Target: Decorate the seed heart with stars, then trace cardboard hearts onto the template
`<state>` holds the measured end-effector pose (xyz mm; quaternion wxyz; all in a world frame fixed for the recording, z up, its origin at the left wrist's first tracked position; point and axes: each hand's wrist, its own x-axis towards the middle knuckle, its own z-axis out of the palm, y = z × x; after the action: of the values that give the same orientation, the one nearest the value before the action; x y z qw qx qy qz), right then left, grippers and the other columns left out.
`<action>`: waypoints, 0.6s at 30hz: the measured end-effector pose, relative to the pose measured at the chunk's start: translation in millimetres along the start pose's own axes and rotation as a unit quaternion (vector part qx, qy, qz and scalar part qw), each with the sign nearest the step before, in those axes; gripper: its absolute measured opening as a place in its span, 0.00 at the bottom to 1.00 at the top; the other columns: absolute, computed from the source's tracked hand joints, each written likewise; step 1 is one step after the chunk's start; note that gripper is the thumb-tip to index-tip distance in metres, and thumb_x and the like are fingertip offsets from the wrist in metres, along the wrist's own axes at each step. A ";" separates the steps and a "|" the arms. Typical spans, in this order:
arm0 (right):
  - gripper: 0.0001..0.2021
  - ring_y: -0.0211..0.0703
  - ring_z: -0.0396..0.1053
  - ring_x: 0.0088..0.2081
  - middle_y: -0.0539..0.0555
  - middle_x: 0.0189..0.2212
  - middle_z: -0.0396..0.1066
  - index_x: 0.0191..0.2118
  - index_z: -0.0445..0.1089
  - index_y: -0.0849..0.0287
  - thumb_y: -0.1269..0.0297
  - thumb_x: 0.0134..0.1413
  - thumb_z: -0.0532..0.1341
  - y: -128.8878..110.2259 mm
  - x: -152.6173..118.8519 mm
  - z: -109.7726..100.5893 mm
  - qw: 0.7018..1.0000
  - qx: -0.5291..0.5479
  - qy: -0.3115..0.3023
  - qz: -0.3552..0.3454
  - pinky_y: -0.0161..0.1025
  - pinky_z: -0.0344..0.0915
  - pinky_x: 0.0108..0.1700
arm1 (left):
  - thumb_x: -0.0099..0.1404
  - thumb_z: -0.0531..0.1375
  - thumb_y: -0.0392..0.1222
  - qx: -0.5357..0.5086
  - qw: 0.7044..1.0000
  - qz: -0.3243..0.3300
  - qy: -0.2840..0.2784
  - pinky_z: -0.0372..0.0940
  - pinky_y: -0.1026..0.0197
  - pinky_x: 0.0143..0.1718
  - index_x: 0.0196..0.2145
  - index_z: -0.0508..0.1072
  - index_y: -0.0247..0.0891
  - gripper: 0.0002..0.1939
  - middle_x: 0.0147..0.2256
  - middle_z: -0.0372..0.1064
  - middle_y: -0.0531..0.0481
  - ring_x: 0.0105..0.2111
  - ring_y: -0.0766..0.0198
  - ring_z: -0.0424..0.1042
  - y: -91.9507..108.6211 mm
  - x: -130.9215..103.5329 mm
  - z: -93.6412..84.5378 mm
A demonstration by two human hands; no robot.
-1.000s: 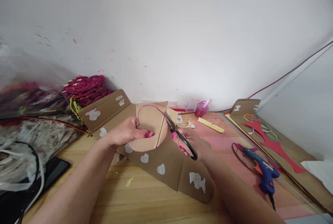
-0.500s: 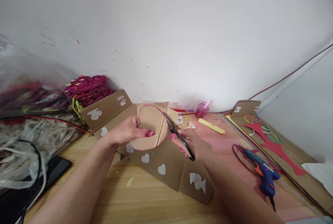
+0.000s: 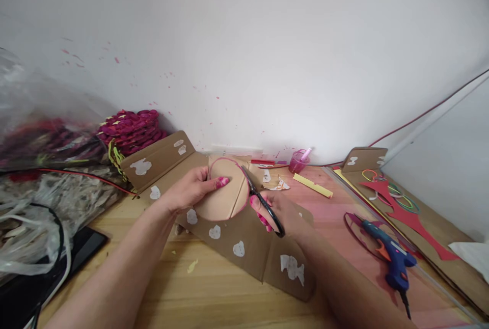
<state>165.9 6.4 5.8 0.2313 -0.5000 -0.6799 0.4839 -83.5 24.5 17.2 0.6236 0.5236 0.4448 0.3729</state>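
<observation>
My left hand (image 3: 197, 186) grips the left side of a light cardboard piece (image 3: 225, 199) with a rounded purple outline, thumb on top. In my right hand (image 3: 275, 212) are black-handled scissors (image 3: 263, 204), their blades at the upper right edge of the rounded piece. Beneath both hands lies a larger brown cardboard sheet (image 3: 250, 247) with torn white patches, its left end folded up. Whether the blades are fully closed is hard to tell.
A blue glue gun (image 3: 395, 263) lies at the right, near red cut strips (image 3: 416, 227). Towards the wall are a yellow strip (image 3: 313, 185) and a purple cup (image 3: 298, 162). Magenta braided material (image 3: 133, 130), plastic bags (image 3: 34, 217) and a black flat object (image 3: 86, 247) sit left.
The rounded piece has turned and shifted slightly in my left hand, whose thumb now sits higher on it. The scissors have tilted a little. The whole view has shifted slightly.
</observation>
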 end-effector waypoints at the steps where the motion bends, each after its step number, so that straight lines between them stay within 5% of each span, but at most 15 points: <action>1: 0.24 0.35 0.61 0.17 0.45 0.17 0.60 0.23 0.59 0.56 0.43 0.59 0.61 3.3 1.5 0.9 1.000 0.000 0.002 -0.004 0.34 0.54 0.21 | 0.57 0.71 0.57 0.006 1.000 -0.001 -0.014 0.67 0.65 0.30 0.38 0.79 0.34 0.22 0.35 0.80 0.44 0.30 0.62 0.75 -0.5 0.1 1.3; 18: 0.26 0.35 0.58 0.17 0.45 0.15 0.58 0.21 0.57 0.56 0.41 0.60 0.60 -1.0 -0.9 -4.1 1.000 -0.011 0.010 -0.008 0.35 0.51 0.21 | 0.56 0.70 0.60 0.041 0.999 0.014 -0.006 0.71 0.62 0.31 0.41 0.79 0.36 0.25 0.37 0.80 0.43 0.32 0.57 0.77 1.9 -4.9 1.2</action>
<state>169.0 7.3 8.6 0.2366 -0.5020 -0.6865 0.4699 -84.0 19.9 20.0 0.5987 0.5572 0.4490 0.3598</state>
